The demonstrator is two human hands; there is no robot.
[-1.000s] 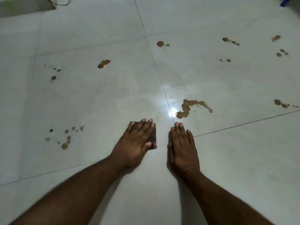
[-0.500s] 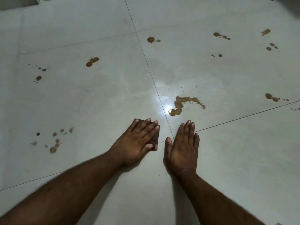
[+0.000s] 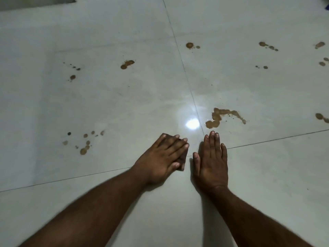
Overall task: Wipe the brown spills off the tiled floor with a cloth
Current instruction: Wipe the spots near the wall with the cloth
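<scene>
My left hand [image 3: 162, 158] lies flat on a dark brown cloth [image 3: 183, 162], pressing it to the pale tiled floor [image 3: 124, 104]; only the cloth's right edge shows past my fingers. My right hand [image 3: 211, 163] rests flat on the floor beside it, fingers together, holding nothing. A large brown spill [image 3: 219, 117] lies just beyond my right fingertips. A cluster of brown drops [image 3: 85, 142] sits to the left of my left hand. More brown spots [image 3: 127, 64], [image 3: 190, 45], [image 3: 268, 46] are scattered farther away.
Dark grout lines [image 3: 187, 77] cross the floor near my hands. A bright light reflection [image 3: 192, 124] shines between the hands and the large spill. Further spots lie at the right edge [image 3: 320, 116] and far left [image 3: 72, 77]. A pale object stands at the top left corner [image 3: 35, 2].
My right hand has straightened, so its fingertips now point at the large spill. The left hand has kept the cloth pressed down in much the same place. The camera view shifted slightly.
</scene>
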